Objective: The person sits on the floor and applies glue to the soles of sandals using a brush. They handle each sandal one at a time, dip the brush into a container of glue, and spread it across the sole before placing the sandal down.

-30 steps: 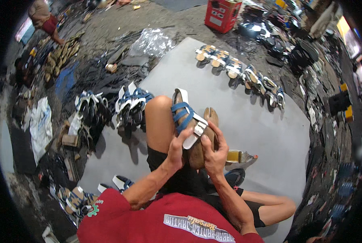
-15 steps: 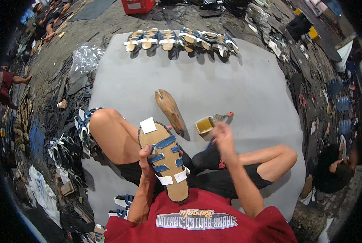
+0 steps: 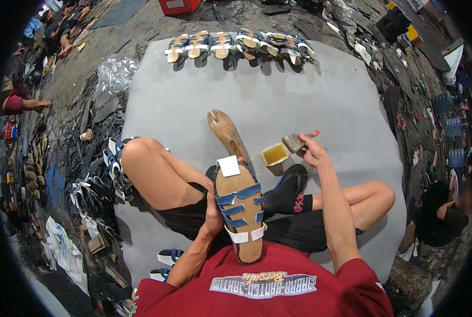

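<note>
I sit cross-legged on a grey mat [image 3: 278,100]. My left hand [image 3: 212,211] grips a tan sandal sole [image 3: 241,211] with blue and white straps folded across it, held upright against my lap. My right hand [image 3: 311,151] holds a glue brush [image 3: 295,142] just beside a small square tin of yellowish glue [image 3: 274,156]. A wooden shoe last [image 3: 226,133] lies on the mat just beyond the sandal.
A row of several finished blue-strapped sandals [image 3: 238,45] lines the mat's far edge. More sandals [image 3: 101,182] pile at my left, and a clear plastic bag [image 3: 114,74] lies beyond. Other people sit at the far left [image 3: 22,103] and lower right [image 3: 447,206]. Scraps cover the ground around.
My right hand let go of the sandal and reached right to the glue tin, then lifted the brush. The left hand turned the sandal sole-up on my lap. The last now lies on the mat.
</note>
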A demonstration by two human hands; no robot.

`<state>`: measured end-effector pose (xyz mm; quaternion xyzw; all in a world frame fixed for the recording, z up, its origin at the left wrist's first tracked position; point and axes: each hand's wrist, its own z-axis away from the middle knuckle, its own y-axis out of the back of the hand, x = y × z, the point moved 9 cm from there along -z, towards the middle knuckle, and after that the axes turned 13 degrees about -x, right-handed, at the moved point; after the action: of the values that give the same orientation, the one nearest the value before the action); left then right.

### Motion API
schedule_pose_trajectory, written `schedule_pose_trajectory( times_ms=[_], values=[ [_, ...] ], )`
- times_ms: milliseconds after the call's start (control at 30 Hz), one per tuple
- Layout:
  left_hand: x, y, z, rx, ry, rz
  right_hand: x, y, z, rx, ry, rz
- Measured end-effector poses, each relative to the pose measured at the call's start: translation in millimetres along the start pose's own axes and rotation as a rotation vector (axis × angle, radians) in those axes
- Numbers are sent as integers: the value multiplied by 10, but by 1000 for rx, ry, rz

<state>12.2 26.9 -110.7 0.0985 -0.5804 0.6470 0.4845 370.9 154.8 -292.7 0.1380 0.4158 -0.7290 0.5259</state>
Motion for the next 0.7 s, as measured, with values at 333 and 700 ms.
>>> schedule_pose_trajectory(
  times_ms=[333,700],
  values=[
    [230,-386,-99,-200,14,201,-792,-1137,575,-28,276,1220],
    [-178,239,331,140,-93,-383,-678,-993,654,60,312,1005]
  ],
)
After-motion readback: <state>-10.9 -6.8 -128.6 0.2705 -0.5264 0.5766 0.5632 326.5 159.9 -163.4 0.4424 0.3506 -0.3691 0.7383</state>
